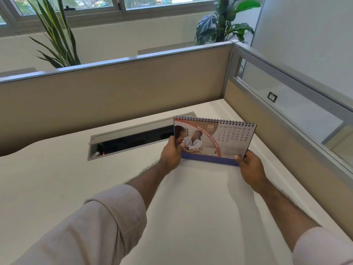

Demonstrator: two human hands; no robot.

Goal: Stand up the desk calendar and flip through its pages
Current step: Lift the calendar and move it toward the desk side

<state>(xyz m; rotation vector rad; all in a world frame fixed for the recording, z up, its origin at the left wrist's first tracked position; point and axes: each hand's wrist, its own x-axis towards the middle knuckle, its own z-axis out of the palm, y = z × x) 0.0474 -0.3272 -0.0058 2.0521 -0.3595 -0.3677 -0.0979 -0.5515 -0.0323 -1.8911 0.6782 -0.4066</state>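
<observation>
From the head view we see the desk calendar [214, 139] upright on the white table [57, 178], June page showing. Our left hand [171, 153] and right hand [249, 166] each close a grip on its lower corners. Standing looks done; flipping through the later pages remains.

Both arms wear long sleeves of pale beige woven fabric, rolled back to leave the forearms bare. The left sleeve [91, 226] shows a folded cuff band with a stitched edge and soft creases. The right sleeve [324, 245] ends in a smooth rolled cuff. The left hand [171, 154] and right hand [250, 166] are bare.
</observation>
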